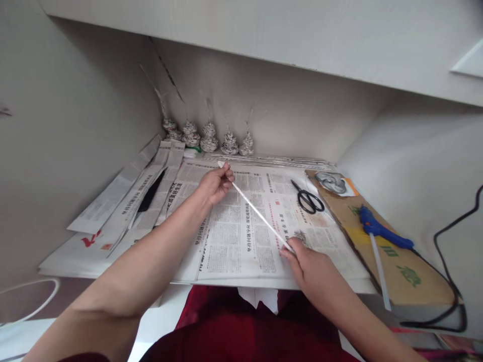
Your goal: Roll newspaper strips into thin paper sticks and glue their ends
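A thin white rolled paper stick (260, 215) stretches slantwise between my two hands, above the newspaper sheets (226, 246) on the table. My left hand (218, 184) pinches its far end, and a short white tip pokes out past the fingers. Lower and to the right, my right hand (307, 261) is closed on the near end, which its fingers partly hide. Cut newspaper strips (132, 193) lie in a pile to the left of my left hand, with a dark blade-like object (152, 191) among them. Black-handled scissors (309, 200) rest beyond my right hand.
Several gourd-shaped woven paper pieces (209, 138) stand along the back wall, behind a bundle of long paper sticks (271, 161). On the right, a cardboard sheet (400, 271) bears a blue glue gun (383, 229) with a glue stick and black cord. A shelf (264, 45) overhangs the table.
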A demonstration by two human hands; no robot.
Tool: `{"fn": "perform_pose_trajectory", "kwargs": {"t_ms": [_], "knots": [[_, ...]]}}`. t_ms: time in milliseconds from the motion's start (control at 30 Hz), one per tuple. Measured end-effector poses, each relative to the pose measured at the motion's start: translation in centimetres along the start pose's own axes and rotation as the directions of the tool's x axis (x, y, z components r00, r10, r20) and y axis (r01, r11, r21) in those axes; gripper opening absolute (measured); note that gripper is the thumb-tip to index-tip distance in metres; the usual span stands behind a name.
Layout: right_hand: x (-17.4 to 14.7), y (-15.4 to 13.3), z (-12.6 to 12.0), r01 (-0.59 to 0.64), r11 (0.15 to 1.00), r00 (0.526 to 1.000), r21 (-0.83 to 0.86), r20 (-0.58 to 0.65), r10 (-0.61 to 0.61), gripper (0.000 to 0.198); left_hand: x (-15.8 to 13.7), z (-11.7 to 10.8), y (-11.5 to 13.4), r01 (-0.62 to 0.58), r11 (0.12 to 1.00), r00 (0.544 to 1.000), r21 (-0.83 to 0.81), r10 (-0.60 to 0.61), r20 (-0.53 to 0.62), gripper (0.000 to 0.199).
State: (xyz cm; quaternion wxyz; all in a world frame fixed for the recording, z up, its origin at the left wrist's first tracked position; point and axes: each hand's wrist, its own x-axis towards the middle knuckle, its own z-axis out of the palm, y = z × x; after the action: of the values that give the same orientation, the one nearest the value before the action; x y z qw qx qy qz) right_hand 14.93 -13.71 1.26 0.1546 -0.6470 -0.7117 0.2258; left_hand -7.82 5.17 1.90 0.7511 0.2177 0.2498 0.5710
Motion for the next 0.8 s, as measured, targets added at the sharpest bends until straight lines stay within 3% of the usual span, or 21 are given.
{"fn": "perform_pose_trajectory", "kwargs": {"t_ms": [33, 100, 200, 267, 367, 467, 567, 633, 700, 767, 800], "knots": [[0.2, 0.1, 0.1, 0.011, 0.997, 1.0, -0.073, -0.019, -0.012, 0.023, 0.0, 0.0, 0.0, 0.002, 1.0, 1.0, 0.003, -0.002, -0.004, 0.016], [0.3, 0.2, 0.3, 0.028, 0.998, 1.0, -0.053, 0.008, -0.028, 0.026, 0.0, 0.0, 0.0, 0.005, 1.0, 1.0, 0.001, -0.005, -0.005, 0.015], [0.0, 0.2, 0.5, -0.03, 0.96, 0.989, 0.279, 0.149, -0.012, 0.033, 0.0, 0.1, 0.0, 0.016, 1.0, 1.0, -0.016, -0.016, 0.009, 0.015], [-0.2, 0.3, 0.6, -0.197, 0.809, 0.947, 0.554, 0.32, 0.012, 0.036, 0.0, 0.0, 0.1, 0.025, 0.999, 0.999, -0.031, -0.025, 0.022, 0.016], [-0.2, 0.7, 0.8, -0.425, 0.442, 0.863, 0.79, 0.5, -0.064, 0.034, -0.1, 0.0, 0.2, 0.032, 0.999, 0.999, -0.045, -0.03, 0.044, 0.017], [-0.1, 1.2, 1.4, -0.54, 0.148, 0.8, 0.829, 0.56, -0.215, 0.031, -0.2, 0.1, 0.2, 0.039, 0.998, 0.997, -0.052, -0.035, 0.071, 0.017], [-0.1, 1.7, 2.0, -0.602, -0.016, 0.753, 0.799, 0.561, -0.344, 0.032, -0.4, 0.2, 0.1, 0.049, 0.997, 0.995, -0.061, -0.043, 0.088, 0.017], [-0.2, 1.9, 2.4, -0.627, -0.058, 0.726, 0.777, 0.557, -0.404, 0.033, -0.5, 0.2, 0.1, 0.06, 0.996, 0.993, -0.065, -0.054, 0.102, 0.017], [-0.3, 1.9, 2.3, -0.642, -0.027, 0.7, 0.767, 0.571, -0.429, 0.035, -0.4, 0.2, 0.1, 0.071, 0.995, 0.991, -0.073, -0.062, 0.114, 0.018], [-0.2, 1.6, 1.8, -0.616, 0.107, 0.705, 0.78, 0.607, -0.368, 0.038, -0.2, 0.0, 0.2, 0.07, 0.994, 0.992, -0.085, -0.06, 0.115, 0.018], [0.0, 1.4, 1.3, -0.574, 0.221, 0.732, 0.789, 0.615, -0.294, 0.04, -0.1, 0.0, 0.2, 0.064, 0.994, 0.993, -0.089, -0.054, 0.106, 0.018]]}}
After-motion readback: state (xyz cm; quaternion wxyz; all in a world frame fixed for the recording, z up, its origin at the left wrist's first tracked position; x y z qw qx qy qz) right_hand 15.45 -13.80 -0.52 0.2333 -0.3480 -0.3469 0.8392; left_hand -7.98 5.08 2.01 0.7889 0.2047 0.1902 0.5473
